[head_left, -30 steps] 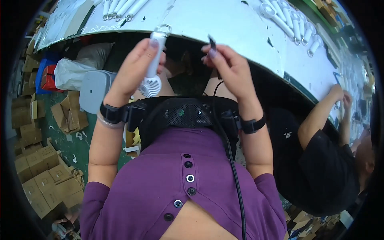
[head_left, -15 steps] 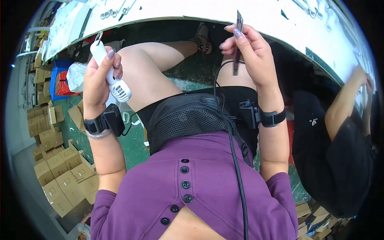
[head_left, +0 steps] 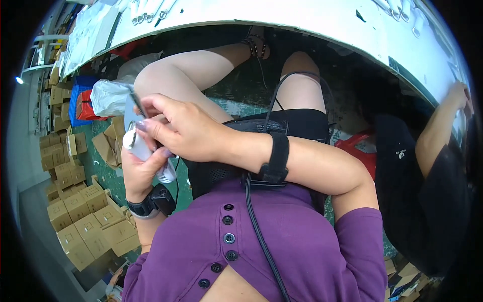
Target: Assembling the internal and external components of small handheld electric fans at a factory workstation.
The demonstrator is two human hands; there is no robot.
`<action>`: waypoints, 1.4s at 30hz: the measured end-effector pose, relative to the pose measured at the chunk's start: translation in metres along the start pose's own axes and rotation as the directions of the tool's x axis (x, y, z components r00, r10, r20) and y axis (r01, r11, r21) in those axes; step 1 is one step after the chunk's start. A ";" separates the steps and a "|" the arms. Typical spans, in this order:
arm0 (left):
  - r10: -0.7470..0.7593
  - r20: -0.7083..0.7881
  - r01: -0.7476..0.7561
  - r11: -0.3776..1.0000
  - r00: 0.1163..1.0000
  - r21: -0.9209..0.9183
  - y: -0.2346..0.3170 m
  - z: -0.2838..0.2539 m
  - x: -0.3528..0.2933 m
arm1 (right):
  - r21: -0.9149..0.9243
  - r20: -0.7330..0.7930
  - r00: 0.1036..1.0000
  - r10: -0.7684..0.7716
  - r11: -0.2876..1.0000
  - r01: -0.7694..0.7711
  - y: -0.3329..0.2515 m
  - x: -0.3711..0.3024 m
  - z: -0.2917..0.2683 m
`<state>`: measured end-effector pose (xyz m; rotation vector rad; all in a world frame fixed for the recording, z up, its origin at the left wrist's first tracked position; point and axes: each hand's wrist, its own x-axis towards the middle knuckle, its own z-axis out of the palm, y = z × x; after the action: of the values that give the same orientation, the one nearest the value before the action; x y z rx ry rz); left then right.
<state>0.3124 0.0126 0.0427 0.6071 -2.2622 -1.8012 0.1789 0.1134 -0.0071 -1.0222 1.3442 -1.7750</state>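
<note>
My left hand [head_left: 137, 173] is closed around a white stick-shaped plastic device [head_left: 142, 147], held upright at the left with a metal ring at its top and a slotted lower end. Across my body reaches my right hand [head_left: 187, 126], its fingers pinching a slim, dark cutter knife [head_left: 136, 100] that points up and away. The fingertips of my right hand are close against the upper part of the device, by the ring. Motion blurs the knife, and whether its blade touches the device I cannot tell.
A white worktable [head_left: 302, 14] spans the far side, with several similar white devices [head_left: 146, 10] on it. Cardboard boxes [head_left: 75, 211] are stacked at the left, near a white plastic bag [head_left: 109, 98]. A person in black [head_left: 417, 191] sits at the right. A black cable [head_left: 256, 211] runs down my front.
My right hand has swung left and down with the knife, from above my right knee to the white device. My left hand has moved slightly down and right, turning the device.
</note>
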 end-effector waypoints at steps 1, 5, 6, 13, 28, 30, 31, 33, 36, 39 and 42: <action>0.011 -0.060 -0.014 0.999 0.998 -0.048 -0.004 -0.003 -0.004 | 0.045 0.012 0.999 -0.034 0.998 0.033 0.017 0.001 0.005; -0.036 -0.115 0.006 0.970 0.993 -0.245 -0.009 -0.011 -0.018 | 0.188 0.364 0.869 0.335 0.888 -0.421 0.042 0.014 -0.015; -0.035 -0.128 0.004 0.971 0.991 -0.237 -0.010 -0.014 -0.021 | 0.082 0.444 0.837 0.319 0.916 -0.392 0.044 0.016 -0.024; 0.029 -0.085 -0.053 0.955 0.996 -0.293 -0.010 -0.009 -0.028 | -0.815 0.394 0.812 0.430 0.572 0.093 0.102 0.082 -0.117; -0.017 -0.076 -0.012 0.929 0.997 -0.369 -0.027 -0.007 -0.035 | -0.767 0.098 0.967 0.233 0.637 -0.076 0.179 0.101 -0.088; -0.022 -0.071 -0.007 0.927 0.997 -0.375 -0.028 -0.007 -0.034 | -0.775 0.096 0.973 0.212 0.630 -0.060 0.177 0.100 -0.083; -0.027 -0.067 0.000 0.928 0.997 -0.372 -0.029 -0.007 -0.034 | -0.783 0.046 0.967 0.252 0.610 -0.122 0.175 0.101 -0.080; -0.037 -0.058 0.013 0.930 0.998 -0.367 -0.029 -0.007 -0.033 | -0.790 -0.057 0.944 0.326 0.563 -0.242 0.169 0.103 -0.076; -0.036 -0.059 0.011 0.924 0.998 -0.381 -0.030 -0.008 -0.035 | -0.781 0.016 0.912 0.409 0.575 -0.244 0.170 0.107 -0.084; -0.035 -0.047 0.014 0.923 0.998 -0.385 -0.031 -0.008 -0.033 | -0.776 -0.041 0.916 0.400 0.565 -0.282 0.196 0.109 -0.098; -0.045 -0.038 0.028 0.926 0.998 -0.378 -0.031 -0.008 -0.032 | -0.764 -0.208 0.932 0.297 0.546 -0.344 0.220 0.107 -0.100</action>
<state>0.3505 0.0129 0.0180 0.6102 -1.8095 -2.1383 0.0537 0.0120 -0.2166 -1.0468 2.2888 -0.8789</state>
